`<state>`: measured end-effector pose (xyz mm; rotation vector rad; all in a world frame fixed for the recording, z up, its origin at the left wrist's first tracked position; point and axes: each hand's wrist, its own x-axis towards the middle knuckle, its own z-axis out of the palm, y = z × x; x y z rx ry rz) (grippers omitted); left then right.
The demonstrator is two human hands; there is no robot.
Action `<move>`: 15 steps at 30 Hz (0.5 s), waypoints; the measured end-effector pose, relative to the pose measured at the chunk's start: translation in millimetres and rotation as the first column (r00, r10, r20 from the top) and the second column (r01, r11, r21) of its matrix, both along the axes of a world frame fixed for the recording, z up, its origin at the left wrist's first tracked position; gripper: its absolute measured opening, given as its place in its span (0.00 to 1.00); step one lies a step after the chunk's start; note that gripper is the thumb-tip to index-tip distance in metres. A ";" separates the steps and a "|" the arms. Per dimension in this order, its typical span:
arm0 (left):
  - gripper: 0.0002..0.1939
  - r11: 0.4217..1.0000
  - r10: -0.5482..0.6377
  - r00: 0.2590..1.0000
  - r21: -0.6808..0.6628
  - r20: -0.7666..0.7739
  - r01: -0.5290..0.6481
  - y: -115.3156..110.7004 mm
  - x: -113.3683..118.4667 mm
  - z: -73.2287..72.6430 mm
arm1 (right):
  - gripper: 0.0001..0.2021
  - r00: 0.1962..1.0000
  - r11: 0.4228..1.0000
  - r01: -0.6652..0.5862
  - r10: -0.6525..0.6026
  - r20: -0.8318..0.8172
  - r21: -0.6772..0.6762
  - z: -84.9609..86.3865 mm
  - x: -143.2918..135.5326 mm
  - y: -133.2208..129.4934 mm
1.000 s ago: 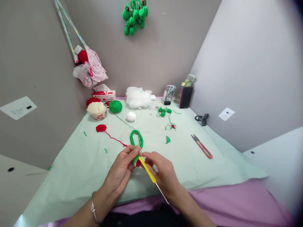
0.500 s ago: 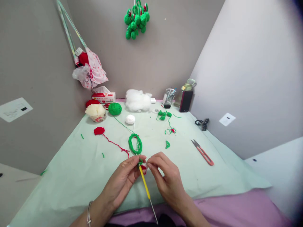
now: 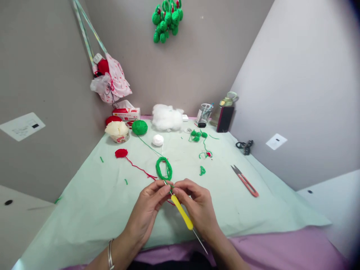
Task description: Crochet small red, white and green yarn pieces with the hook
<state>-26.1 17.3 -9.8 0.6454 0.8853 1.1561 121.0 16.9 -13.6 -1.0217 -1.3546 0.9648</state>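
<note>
Two hands at 6 o'clock, meeting over the pale green cloth [image 3: 84, 210]. Left hand [image 3: 149, 212]: fingers pinched shut on a small crochet piece, mostly hidden, with green yarn at the fingertips and a red edge showing below. Right hand [image 3: 198, 208]: fingers closed round the yellow-handled hook [image 3: 182, 212], metal tail pointing to 5 o'clock, tip at the pinch. Change over the last second: the hook has swung from steep to a slant and its tip has gone back in at the left fingertips; the red part of the piece, plain half a second ago, is now nearly covered; the work reads as mid-stitch, a judgement only. One bracelet [image 3: 110, 255] on the left wrist. Just beyond the hands, at 12 o'clock: one green yarn loop [image 3: 164, 168], its strand running to one green ball [image 3: 139, 127] at 11 o'clock. One red disc [image 3: 121, 153] with a trailing red strand, 10 o'clock. One pair of red snips [image 3: 245, 181], 2 o'clock. Several green scraps, one small worked bit [image 3: 201, 171] and one tangle [image 3: 197, 135] at 1 o'clock. One small white ball [image 3: 158, 140]. Far edge: one cup of cream yarn [image 3: 117, 132], one box [image 3: 126, 113], one stuffing heap [image 3: 167, 117], one pen glass [image 3: 204, 113], one bottle [image 3: 225, 108]. On the wall: one dotted bag [image 3: 111, 80], one cluster of green pieces [image 3: 167, 18].
</note>
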 end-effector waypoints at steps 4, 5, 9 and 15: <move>0.11 0.995 -0.099 0.994 0.004 0.051 0.099 -0.4 2.4 -0.1 | 0.04 0.997 0.998 0.050 -0.052 0.054 0.046 -1.4 1.8 -0.7; 0.11 0.993 -0.121 0.991 0.003 0.063 0.121 -0.2 3.0 0.1 | 0.04 0.996 0.997 0.060 -0.064 0.069 0.053 -1.8 2.7 -1.1; 0.13 0.990 -0.141 0.987 -0.003 0.072 0.142 1.3 3.1 1.9 | 0.06 0.999 0.999 0.046 -0.047 -0.016 -0.019 -3.7 5.8 -1.8; 0.17 0.991 -0.129 0.991 -0.027 0.026 0.130 2.3 -4.8 -1.2 | 0.16 0.889 0.909 -0.177 -0.016 -0.457 -0.376 -7.7 9.5 1.0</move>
